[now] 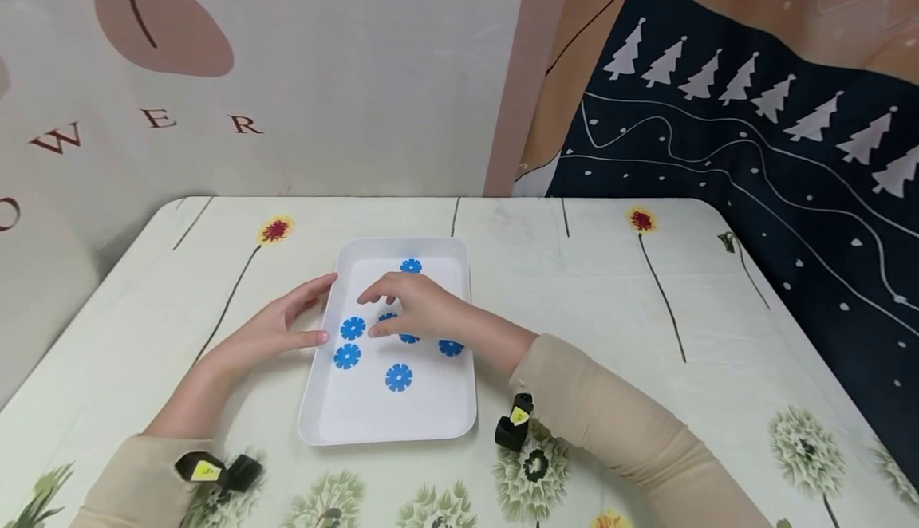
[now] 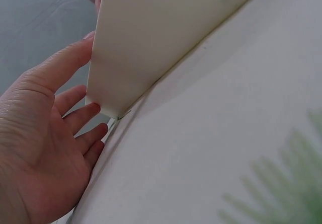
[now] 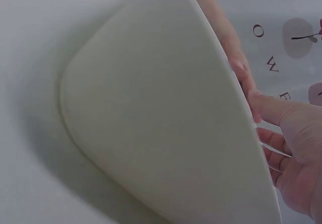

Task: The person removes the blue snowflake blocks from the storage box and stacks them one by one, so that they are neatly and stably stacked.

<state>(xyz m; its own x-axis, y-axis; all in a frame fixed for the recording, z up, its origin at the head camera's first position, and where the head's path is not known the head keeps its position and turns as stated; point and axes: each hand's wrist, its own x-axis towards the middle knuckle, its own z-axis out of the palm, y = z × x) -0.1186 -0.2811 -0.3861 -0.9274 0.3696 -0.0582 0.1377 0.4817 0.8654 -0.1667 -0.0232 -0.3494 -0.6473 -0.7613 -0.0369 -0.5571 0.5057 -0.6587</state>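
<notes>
A white rectangular tray point(image 1: 391, 424) lies on the table with several blue notched plastic discs point(image 1: 398, 378) spread over its bottom. At its left side is my left hand point(image 1: 262, 332), thumb and fingers spread apart, tips right at the rim. In the left wrist view those fingers point(image 2: 80, 116) are loosely extended along the tray's outer wall point(image 2: 141, 38). My right hand point(image 1: 424, 309) reaches in over the right rim, thumb and fingers apart above the discs in the middle, some of which it partly hides. Nothing shows between its fingers.
A pale cloth with printed flowers covers the table point(image 1: 574, 289). Each sleeve carries a black wrist device, one on the left point(image 1: 218, 470) and one on the right point(image 1: 515, 423). Printed hangings point(image 1: 359, 73) stand behind the table and to the right.
</notes>
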